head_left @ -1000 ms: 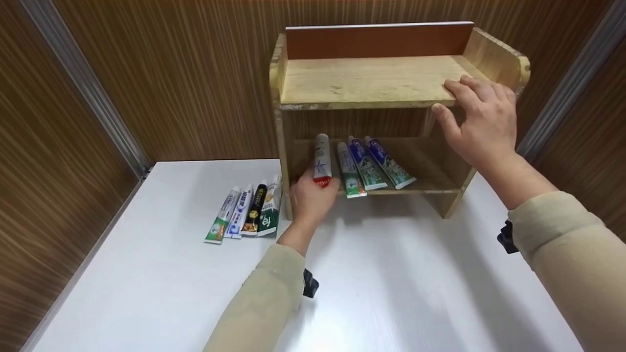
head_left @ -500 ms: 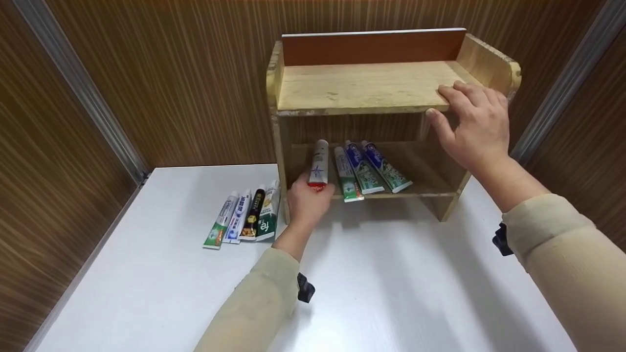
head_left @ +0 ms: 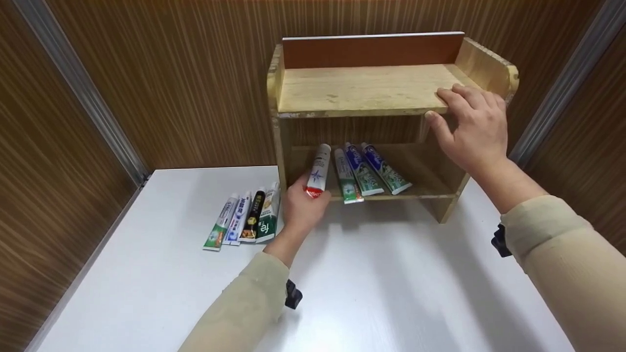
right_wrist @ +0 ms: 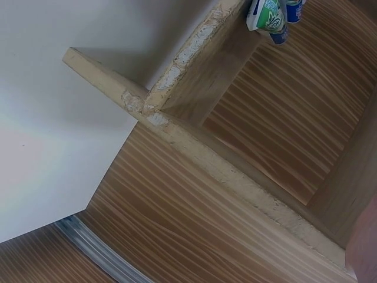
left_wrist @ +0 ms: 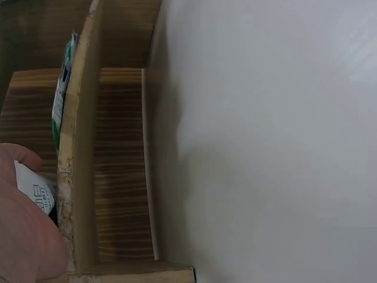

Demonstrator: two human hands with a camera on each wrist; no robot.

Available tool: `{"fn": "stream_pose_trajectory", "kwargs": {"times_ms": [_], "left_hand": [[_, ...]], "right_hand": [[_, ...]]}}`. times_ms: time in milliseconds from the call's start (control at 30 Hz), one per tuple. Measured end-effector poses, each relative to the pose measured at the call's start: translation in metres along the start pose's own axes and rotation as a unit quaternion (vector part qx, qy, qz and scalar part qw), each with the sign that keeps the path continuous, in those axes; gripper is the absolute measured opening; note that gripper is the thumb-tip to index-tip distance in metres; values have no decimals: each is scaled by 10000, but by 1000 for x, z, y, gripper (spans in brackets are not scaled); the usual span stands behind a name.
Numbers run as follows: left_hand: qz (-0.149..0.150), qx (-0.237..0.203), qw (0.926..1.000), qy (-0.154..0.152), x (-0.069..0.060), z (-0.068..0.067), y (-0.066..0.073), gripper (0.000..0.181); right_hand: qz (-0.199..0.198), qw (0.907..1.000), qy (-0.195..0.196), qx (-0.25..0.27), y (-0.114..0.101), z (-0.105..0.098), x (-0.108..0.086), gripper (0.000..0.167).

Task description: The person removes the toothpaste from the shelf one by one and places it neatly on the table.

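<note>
Against wood-grain walls (head_left: 205, 83), a wooden shelf unit (head_left: 489, 68) stood on a white tabletop (head_left: 146, 288). A person's left hand (head_left: 304, 208) held one white tube (head_left: 319, 171) at the lower board (head_left: 425, 171), red end nearest, other end pointing rearward; whether they touched was unclear. Three tubes (head_left: 364, 171) lay alongside, four tubes (head_left: 254, 215) outside. The right hand (head_left: 475, 122) rested, grip loose, on the upper board (head_left: 362, 88).

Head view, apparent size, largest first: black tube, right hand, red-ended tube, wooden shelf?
1. wooden shelf
2. right hand
Not ranked: red-ended tube and black tube; they look too alike in size.
</note>
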State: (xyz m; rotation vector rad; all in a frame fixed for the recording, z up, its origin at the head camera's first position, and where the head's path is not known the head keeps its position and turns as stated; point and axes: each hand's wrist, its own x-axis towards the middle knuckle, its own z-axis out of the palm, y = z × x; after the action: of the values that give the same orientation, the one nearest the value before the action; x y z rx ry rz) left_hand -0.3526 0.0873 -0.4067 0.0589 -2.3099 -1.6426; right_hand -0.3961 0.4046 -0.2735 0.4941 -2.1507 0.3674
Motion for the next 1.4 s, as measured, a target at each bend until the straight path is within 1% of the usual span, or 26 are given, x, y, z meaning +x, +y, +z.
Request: {"fn": "stream_pose_trajectory", "kwargs": {"times_ms": [133, 200, 300, 433, 533, 667, 933, 1133, 1400], "left_hand": [[189, -138, 9997, -63, -2, -6, 0, 63], [187, -180, 9996, -142, -4, -9, 1, 64], [236, -161, 9994, -178, -6, -13, 1, 64], [460, -114, 9988, -158, -10, -20, -1, 60], [619, -129, 9977, -234, -13, -26, -3, 59], [699, -76, 9970, -334, -18, -35, -4, 62], [510, 77, 9973, -519, -28, -54, -3, 68], [530, 168, 9956, -749, -37, -70, -4, 67], [499, 449, 9919, -1075, -49, -92, -5, 71]], "right_hand": [[-66, 9999, 93, 10, 1, 0, 1, 51], [-56, 9999, 87, -5, 1, -1, 1, 51], [-46, 10000, 67, -27, 1, -1, 1, 51], [-50, 10000, 58, -14, 0, -1, 2, 50], [-33, 10000, 39, -12, -1, -1, 2, 51], [-8, 10000, -10, -28, -1, -2, 1, 52], [61, 9999, -111, -63, -1, -3, 2, 52], [33, 10000, -44, -13, 0, -1, 1, 51], [20, 10000, -51, -18, 0, 0, 1, 51]]}}
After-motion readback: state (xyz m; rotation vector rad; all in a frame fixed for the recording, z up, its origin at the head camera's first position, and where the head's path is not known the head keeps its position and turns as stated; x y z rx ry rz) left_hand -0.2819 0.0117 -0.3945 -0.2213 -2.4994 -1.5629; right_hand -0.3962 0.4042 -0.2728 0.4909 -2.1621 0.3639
